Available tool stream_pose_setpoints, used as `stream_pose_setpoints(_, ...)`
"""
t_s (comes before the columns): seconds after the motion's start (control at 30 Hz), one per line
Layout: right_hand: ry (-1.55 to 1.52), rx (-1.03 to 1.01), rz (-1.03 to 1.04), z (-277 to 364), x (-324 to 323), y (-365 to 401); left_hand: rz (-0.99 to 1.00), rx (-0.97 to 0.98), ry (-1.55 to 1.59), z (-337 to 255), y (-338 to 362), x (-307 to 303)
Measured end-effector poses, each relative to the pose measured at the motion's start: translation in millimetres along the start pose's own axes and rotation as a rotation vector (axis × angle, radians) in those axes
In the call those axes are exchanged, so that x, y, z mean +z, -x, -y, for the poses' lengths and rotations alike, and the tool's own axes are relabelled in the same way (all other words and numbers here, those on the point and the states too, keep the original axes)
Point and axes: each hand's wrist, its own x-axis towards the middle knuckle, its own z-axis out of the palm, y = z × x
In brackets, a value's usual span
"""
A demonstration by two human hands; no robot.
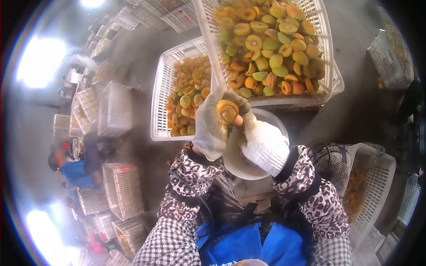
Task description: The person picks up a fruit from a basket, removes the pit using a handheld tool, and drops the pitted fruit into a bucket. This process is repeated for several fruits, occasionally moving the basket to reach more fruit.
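Note:
My left hand [208,127], in a soiled pale knit glove, is closed around an apricot [227,109] with its cut face turned up. My right hand [267,144], in a white knit glove, is closed too, its fingertips right at the fruit. A short orange-brown tip [238,121] sticks out from the right fingers against the apricot; I cannot tell whether it is a bare finger or a tool handle. Beneath both hands is a round white basin [278,119], partly hidden by them.
Just ahead, a white crate [328,48] is heaped with halved apricots [266,53]. Left of it, a lower crate [159,95] holds more apricot pieces [188,97]. Another crate [385,177] stands at my right. A person in blue [77,173] is among stacked crates [122,190] on the left.

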Motion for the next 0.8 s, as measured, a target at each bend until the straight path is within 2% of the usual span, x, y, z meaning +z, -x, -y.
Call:
stream_pose_setpoints(0.03, -0.163, 0.022, 0.013, -0.2, 2.7, 0.1, -0.039, -0.008, 0.065, 3.1, -2.2, 0.2)
stream_pose_setpoints(0.07, -0.165, 0.025, 0.012, -1.7, 0.8, 0.2, -0.077, -0.016, 0.129, 4.6, -3.7, 0.5)
stream_pose_setpoints(0.13, -0.237, 0.238, 0.283, 18.8, -28.3, -13.2, -0.077, -0.017, 0.148, 2.8, -4.2, 2.1)
stream_pose_setpoints(0.17, -0.24, 0.24, 0.282, 17.1, -31.3, -13.7, -0.077, -0.015, 0.169, 2.0, -4.1, 2.9)
stream_pose_setpoints(0.23, -0.756, 0.303, 0.426, 11.7, -35.2, -11.3, -0.086, -0.003, 0.154, 2.2, -3.8, 4.3)
stream_pose_setpoints(0.27, -0.76, 0.303, 0.425, 16.9, -32.5, -9.3, -0.097, 0.012, 0.142, 2.0, -3.5, 5.3)
stream_pose_setpoints(0.33, -0.155, 0.234, 0.075, 30.7, -24.7, -3.5, -0.118, 0.023, 0.121, -0.9, -1.7, 12.1)
stream_pose_setpoints(0.43, -0.315, 0.161, 0.05, 32.3, -21.0, -5.7, -0.16, 0.076, 0.065, 3.0, -4.5, 11.6)
stream_pose_setpoints(0.47, -0.74, 0.347, 0.298, 28.1, -33.1, -6.9, -0.181, 0.124, 0.031, 5.6, -6.9, 10.2)
stream_pose_setpoints(0.5, -0.743, 0.345, 0.294, 28.3, -33.1, -6.1, -0.178, 0.125, 0.027, 7.7, -8.4, 10.2)
stream_pose_setpoints(0.57, -0.44, 0.325, 0.197, 29.1, -32.7, -4.4, -0.173, 0.192, 0.035, 11.6, -11.1, 11.1)
stream_pose_setpoints(0.6, -0.441, 0.325, 0.197, 28.9, -34.0, -4.7, -0.174, 0.192, 0.034, 12.9, -12.0, 10.7)
stream_pose_setpoints(0.7, -0.612, 0.334, 0.318, 26.1, -41.0, -8.5, -0.179, 0.197, 0.009, 14.8, -11.6, 10.9)
stream_pose_setpoints(0.73, -0.976, 0.378, 0.428, 13.7, -36.7, -8.3, -0.167, 0.193, 0.028, 14.4, -11.3, 11.6)
stream_pose_setpoints(0.77, -0.979, 0.375, 0.424, 5.5, -35.7, -5.7, -0.155, 0.189, 0.047, 13.6, -10.9, 12.0)
stream_pose_setpoints(0.8, -1.197, 0.387, 0.507, -1.5, -35.7, -3.9, -0.153, 0.191, 0.044, 14.8, -12.4, 10.5)
